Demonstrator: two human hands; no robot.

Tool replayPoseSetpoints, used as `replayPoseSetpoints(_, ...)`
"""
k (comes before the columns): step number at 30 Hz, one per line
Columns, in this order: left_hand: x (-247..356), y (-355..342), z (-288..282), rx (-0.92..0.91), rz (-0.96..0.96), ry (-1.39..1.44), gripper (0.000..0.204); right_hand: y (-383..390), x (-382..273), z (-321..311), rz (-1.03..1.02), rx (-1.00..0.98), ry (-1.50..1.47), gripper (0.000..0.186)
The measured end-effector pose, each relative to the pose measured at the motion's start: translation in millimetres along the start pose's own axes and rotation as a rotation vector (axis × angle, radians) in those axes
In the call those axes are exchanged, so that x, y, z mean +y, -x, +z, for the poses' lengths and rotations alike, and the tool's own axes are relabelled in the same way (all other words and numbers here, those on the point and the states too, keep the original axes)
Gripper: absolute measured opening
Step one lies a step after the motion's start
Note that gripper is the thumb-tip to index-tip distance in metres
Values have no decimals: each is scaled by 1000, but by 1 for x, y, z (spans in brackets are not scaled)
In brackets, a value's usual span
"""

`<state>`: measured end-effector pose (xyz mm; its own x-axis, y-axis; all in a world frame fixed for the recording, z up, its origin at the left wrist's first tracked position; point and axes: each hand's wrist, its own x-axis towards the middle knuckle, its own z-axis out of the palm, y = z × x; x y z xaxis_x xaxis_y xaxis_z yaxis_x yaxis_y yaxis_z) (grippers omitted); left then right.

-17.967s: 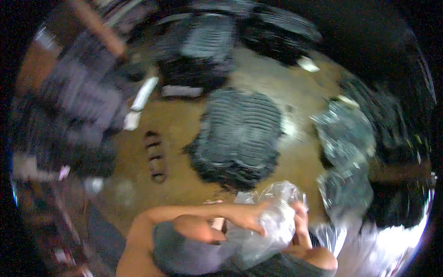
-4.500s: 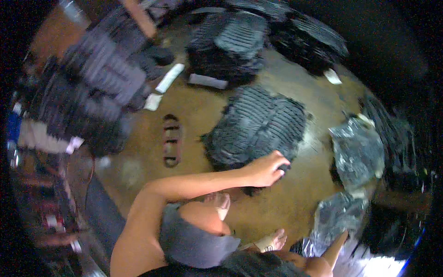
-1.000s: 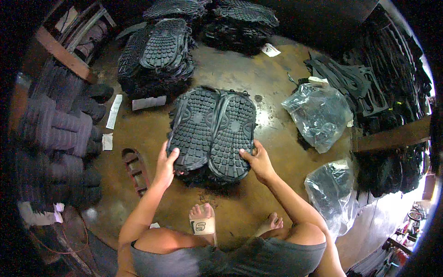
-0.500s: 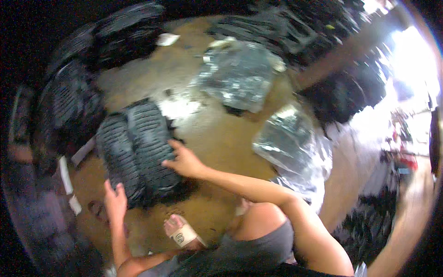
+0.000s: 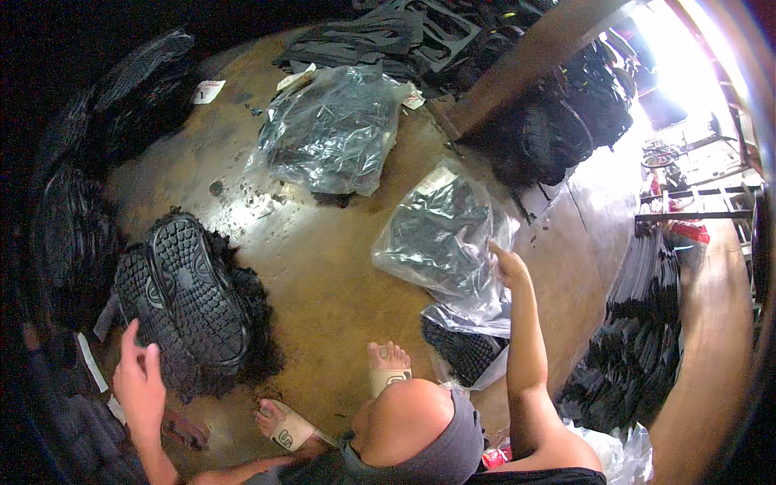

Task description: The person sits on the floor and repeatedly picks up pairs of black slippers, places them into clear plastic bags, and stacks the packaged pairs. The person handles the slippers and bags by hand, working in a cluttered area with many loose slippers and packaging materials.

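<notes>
Two black rubber shoe soles [image 5: 198, 283] with studded tread lean together on the floor at the left, with loose black scraps around them. Just below their near edge, my left hand [image 5: 141, 380] is open, index finger and thumb apart, holding nothing. My right arm reaches forward, and my right hand [image 5: 508, 265] pinches the right side of a clear plastic bag [image 5: 436, 230] with dark pieces inside. Part of that grip is hidden behind the fingers. Under the bag's near end, another dark treaded sole [image 5: 461, 352] shows, partly covered by plastic.
Another filled clear bag [image 5: 331, 129] lies farther off. Black cut sheets [image 5: 356, 40] and dark heaps line the back and left. A brown post [image 5: 533, 73] slants across the upper right. Stacked black soles [image 5: 626, 356] stand at the right. My sandalled feet are near the middle.
My right hand has left the soles and moved right to the plastic bag. My left hand stays near the soles' near edge. The view has turned to the right.
</notes>
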<state>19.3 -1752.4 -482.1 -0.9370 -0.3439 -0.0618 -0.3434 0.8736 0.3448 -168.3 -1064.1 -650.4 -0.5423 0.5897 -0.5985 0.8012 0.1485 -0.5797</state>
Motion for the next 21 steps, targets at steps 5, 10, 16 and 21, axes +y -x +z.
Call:
replayPoseSetpoints(5, 87, -32, -2, -323, 158, 76, 45, 79, -44, 74, -154, -769, -936, 40)
replayPoseSetpoints(10, 146, -52, -4, -599, 431, -15, 42, 167, -62, 93, -132, -852, -1027, 44)
replayPoseSetpoints(16, 181, -61, 63, -806, 694, 16, 39, 149, -23, 115, -554, -1159, -465, 64)
replayPoseSetpoints(21, 178, -79, 164, -780, 622, -43, 33, 120, 56, 125, -251, -1025, -384, 51)
